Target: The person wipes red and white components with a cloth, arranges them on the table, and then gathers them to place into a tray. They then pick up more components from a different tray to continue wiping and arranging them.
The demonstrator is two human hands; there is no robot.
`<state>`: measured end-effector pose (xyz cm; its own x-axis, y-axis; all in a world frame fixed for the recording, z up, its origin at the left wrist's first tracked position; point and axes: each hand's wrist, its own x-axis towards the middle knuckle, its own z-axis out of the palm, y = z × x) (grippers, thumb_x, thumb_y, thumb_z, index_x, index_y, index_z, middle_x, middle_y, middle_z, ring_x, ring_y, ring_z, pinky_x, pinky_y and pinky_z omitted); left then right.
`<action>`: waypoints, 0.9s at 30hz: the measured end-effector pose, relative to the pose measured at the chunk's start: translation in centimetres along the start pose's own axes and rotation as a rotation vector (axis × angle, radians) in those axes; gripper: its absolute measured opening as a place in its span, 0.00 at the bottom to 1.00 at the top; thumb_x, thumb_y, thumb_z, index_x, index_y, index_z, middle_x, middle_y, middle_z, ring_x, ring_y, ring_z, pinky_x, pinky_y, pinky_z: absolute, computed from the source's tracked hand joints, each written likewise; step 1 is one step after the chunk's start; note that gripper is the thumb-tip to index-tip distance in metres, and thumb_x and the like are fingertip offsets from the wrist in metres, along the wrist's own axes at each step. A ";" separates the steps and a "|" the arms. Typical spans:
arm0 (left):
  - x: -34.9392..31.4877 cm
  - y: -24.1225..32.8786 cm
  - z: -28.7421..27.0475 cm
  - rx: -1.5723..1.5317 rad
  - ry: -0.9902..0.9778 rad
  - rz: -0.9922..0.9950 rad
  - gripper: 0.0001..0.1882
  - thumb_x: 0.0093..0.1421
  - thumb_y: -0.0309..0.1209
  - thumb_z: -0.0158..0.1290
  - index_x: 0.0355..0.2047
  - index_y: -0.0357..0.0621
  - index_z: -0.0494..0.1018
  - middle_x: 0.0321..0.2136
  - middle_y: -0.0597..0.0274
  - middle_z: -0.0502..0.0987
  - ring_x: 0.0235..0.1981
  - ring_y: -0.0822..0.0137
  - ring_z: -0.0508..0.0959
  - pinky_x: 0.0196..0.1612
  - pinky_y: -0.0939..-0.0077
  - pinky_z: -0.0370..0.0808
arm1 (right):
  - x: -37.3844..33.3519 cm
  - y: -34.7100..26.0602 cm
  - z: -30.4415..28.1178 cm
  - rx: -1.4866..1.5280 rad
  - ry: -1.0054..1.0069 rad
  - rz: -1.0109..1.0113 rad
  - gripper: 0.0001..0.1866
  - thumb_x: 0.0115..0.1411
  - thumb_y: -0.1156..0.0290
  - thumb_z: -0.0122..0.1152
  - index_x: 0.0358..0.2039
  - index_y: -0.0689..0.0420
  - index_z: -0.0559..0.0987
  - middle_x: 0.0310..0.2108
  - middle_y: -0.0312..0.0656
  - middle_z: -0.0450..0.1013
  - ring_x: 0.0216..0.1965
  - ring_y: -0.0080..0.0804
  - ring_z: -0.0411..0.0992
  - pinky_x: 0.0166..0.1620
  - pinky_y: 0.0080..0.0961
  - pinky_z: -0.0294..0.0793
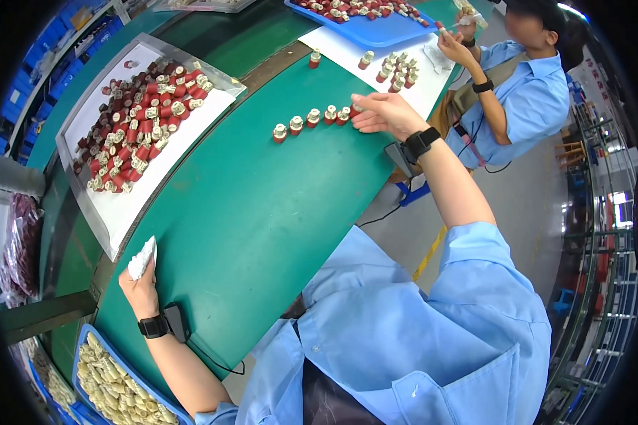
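Note:
At the lower left, my left hand (pixel 140 290) is closed around a crumpled white cloth or tissue (pixel 143 259) above the table. My right hand (pixel 391 115) reaches over the table with thumb and fingers around a small red-and-cream cylindrical part (pixel 356 110), mostly hidden by the fingers. This part stands at the right end of a curved row of several like parts, upright with red bases and cream tops; one of them is this cylindrical part (pixel 313 117). A single similar part (pixel 315 58) stands apart, farther back.
A clear-rimmed tray (pixel 113 237) lined with white holds piled red-and-cream parts at left. A blue tray (pixel 383 34) holds more at the back. Several stand on white paper (pixel 340 48). A blue bin (pixel 85 336) of cream pieces sits lower left. A co-worker (pixel 528 92) works at right.

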<state>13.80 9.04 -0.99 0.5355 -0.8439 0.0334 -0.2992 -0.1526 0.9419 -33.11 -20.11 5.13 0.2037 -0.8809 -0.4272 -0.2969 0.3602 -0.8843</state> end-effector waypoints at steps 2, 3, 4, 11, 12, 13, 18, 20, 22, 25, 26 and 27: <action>0.1 -0.2 -0.2 0.006 -0.009 0.010 0.10 0.58 0.24 0.57 0.41 0.36 0.81 0.19 0.76 0.69 0.16 0.83 0.61 0.19 0.83 0.53 | 0.5 0.3 0.4 -0.067 -0.006 -0.005 0.30 0.59 0.51 0.66 0.48 0.66 0.73 0.32 0.49 0.78 0.31 0.34 0.80 0.34 0.26 0.81; 0.1 -0.4 -0.2 0.010 -0.018 0.022 0.11 0.58 0.24 0.57 0.41 0.36 0.81 0.19 0.76 0.69 0.16 0.83 0.61 0.19 0.83 0.52 | 0.8 0.5 0.5 -0.134 -0.011 -0.011 0.30 0.59 0.49 0.65 0.46 0.66 0.73 0.31 0.48 0.78 0.29 0.34 0.80 0.33 0.25 0.81; 0.2 -0.5 -0.2 0.014 -0.028 0.033 0.11 0.58 0.24 0.57 0.41 0.36 0.81 0.19 0.76 0.69 0.16 0.83 0.61 0.19 0.83 0.52 | 0.9 0.5 0.5 -0.201 -0.015 -0.016 0.30 0.59 0.48 0.64 0.45 0.65 0.74 0.29 0.48 0.78 0.28 0.33 0.79 0.31 0.24 0.80; -0.1 0.0 -0.5 -0.005 0.005 -0.032 0.09 0.58 0.21 0.57 0.39 0.34 0.81 0.20 0.72 0.71 0.17 0.82 0.64 0.20 0.84 0.56 | -0.6 -0.9 -4.4 -0.075 0.200 0.004 0.38 0.55 0.35 0.59 0.39 0.66 0.73 0.27 0.50 0.76 0.25 0.33 0.79 0.28 0.23 0.80; -0.1 0.0 -0.5 -0.005 0.008 -0.037 0.09 0.58 0.21 0.57 0.39 0.34 0.81 0.20 0.72 0.71 0.17 0.82 0.64 0.20 0.84 0.56 | -0.3 -0.6 -5.6 -0.074 0.202 0.005 0.38 0.55 0.35 0.59 0.39 0.66 0.73 0.27 0.50 0.76 0.25 0.33 0.79 0.28 0.23 0.80; -0.1 0.0 -0.4 -0.006 0.004 -0.036 0.09 0.58 0.21 0.57 0.39 0.34 0.81 0.20 0.72 0.71 0.17 0.82 0.64 0.20 0.84 0.56 | 0.2 0.0 -6.8 -0.063 0.262 0.036 0.40 0.54 0.34 0.60 0.39 0.66 0.72 0.27 0.50 0.76 0.25 0.33 0.79 0.28 0.24 0.81; 0.0 -0.6 -0.5 -0.007 0.009 -0.028 0.10 0.58 0.22 0.57 0.40 0.34 0.81 0.20 0.72 0.71 0.17 0.82 0.63 0.20 0.84 0.56 | 2.9 0.9 -9.7 -0.025 0.324 0.124 0.44 0.50 0.34 0.64 0.40 0.71 0.70 0.28 0.53 0.76 0.25 0.38 0.79 0.30 0.27 0.83; 0.0 -1.1 -0.7 0.015 -0.007 -0.005 0.12 0.58 0.24 0.58 0.42 0.36 0.81 0.22 0.74 0.72 0.17 0.83 0.63 0.19 0.84 0.54 | 3.7 1.2 -10.2 -0.018 0.297 0.143 0.45 0.49 0.35 0.65 0.40 0.72 0.69 0.28 0.55 0.76 0.25 0.40 0.79 0.31 0.28 0.83; 0.1 -1.3 -0.7 0.020 -0.014 -0.005 0.12 0.58 0.24 0.58 0.42 0.36 0.81 0.22 0.74 0.73 0.17 0.83 0.63 0.19 0.84 0.54 | 4.0 1.1 -10.2 -0.026 0.265 0.164 0.43 0.50 0.35 0.65 0.39 0.70 0.69 0.29 0.55 0.76 0.27 0.41 0.80 0.33 0.28 0.83; 0.3 -1.0 -0.8 0.029 -0.032 0.004 0.12 0.58 0.24 0.58 0.42 0.36 0.81 0.23 0.74 0.74 0.17 0.83 0.63 0.20 0.85 0.55 | 4.6 0.8 -10.2 -0.052 0.235 0.187 0.42 0.50 0.35 0.65 0.39 0.67 0.69 0.30 0.53 0.76 0.29 0.39 0.80 0.34 0.27 0.83; 0.2 -0.6 -0.7 0.040 -0.012 -0.005 0.12 0.58 0.23 0.57 0.42 0.36 0.81 0.24 0.73 0.74 0.18 0.83 0.63 0.20 0.84 0.55 | 4.5 0.8 -10.2 -0.071 0.223 0.192 0.42 0.49 0.34 0.65 0.39 0.66 0.69 0.31 0.52 0.76 0.29 0.36 0.80 0.34 0.26 0.83; 0.0 -0.3 -0.6 0.050 0.008 -0.013 0.12 0.58 0.22 0.57 0.42 0.35 0.81 0.24 0.71 0.75 0.18 0.82 0.63 0.20 0.84 0.56 | 4.5 0.9 -10.3 -0.089 0.212 0.197 0.42 0.49 0.33 0.65 0.39 0.65 0.69 0.31 0.50 0.77 0.30 0.34 0.80 0.34 0.25 0.83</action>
<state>14.38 9.39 -1.07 0.5455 -0.8378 0.0244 -0.3318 -0.1891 0.9242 -42.05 -26.94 4.36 -0.0624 -0.8448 -0.5315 -0.3937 0.5101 -0.7647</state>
